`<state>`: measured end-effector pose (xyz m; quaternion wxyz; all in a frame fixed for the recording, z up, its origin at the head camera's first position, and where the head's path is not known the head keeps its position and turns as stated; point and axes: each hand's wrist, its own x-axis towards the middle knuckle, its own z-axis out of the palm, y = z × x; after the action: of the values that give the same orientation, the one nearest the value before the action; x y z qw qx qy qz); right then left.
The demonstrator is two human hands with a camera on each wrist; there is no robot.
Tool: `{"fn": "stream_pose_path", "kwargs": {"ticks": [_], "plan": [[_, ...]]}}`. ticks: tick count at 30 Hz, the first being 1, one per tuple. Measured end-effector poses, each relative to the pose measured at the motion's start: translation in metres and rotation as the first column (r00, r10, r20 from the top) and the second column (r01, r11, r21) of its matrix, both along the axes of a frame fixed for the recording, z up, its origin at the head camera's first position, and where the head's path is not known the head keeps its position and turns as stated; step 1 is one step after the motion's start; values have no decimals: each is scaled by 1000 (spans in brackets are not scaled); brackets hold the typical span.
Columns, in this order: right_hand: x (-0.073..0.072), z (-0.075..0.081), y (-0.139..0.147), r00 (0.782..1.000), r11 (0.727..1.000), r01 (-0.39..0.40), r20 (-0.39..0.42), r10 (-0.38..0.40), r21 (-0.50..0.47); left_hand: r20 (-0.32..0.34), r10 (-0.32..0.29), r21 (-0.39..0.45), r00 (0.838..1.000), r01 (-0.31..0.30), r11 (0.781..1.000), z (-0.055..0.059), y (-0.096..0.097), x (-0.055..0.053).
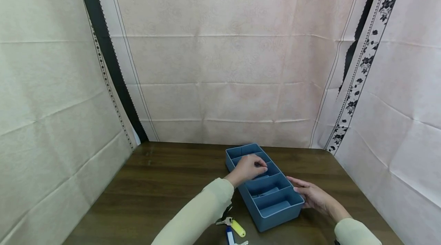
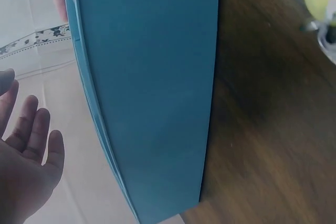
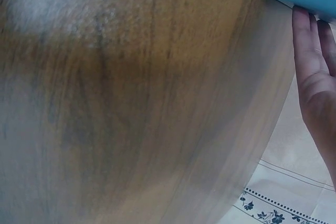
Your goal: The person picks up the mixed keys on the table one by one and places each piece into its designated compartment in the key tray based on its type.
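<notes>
A long blue box [image 1: 275, 218] with several compartments stands on the table, slanting away from me. My left hand [image 1: 249, 168] is over its middle compartments, fingers bent and thumb close to the index fingertip. Something dark shows between them in the head view, but I cannot tell whether it is a held thing. In the left wrist view the left hand [image 2: 31, 166] appears beyond the box's side wall [image 2: 147, 87]. My right hand [image 1: 315, 197] touches the box's near right side with fairly straight fingers; the right wrist view shows its fingertips [image 3: 301, 17] against the lower edge.
Keys with a yellow tag [image 1: 238, 228] and a blue tag [image 1: 230, 235] lie left of the box, beside my left sleeve [image 1: 198, 214]. Brown wood tabletop [image 1: 165, 183] runs back to pale cloth [image 1: 234, 57] hanging behind, with more cloth at both sides.
</notes>
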<state>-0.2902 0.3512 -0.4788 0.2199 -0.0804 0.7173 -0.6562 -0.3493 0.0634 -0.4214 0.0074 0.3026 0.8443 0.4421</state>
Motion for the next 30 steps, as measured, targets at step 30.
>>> {"fn": "stream_pose_path", "kwargs": {"ticks": [30], "plan": [[-1, -1, 1, 1000, 1000, 23, -1, -23, 3, -9, -41, -29, 999, 40, 999, -4, -81, 19]]}}
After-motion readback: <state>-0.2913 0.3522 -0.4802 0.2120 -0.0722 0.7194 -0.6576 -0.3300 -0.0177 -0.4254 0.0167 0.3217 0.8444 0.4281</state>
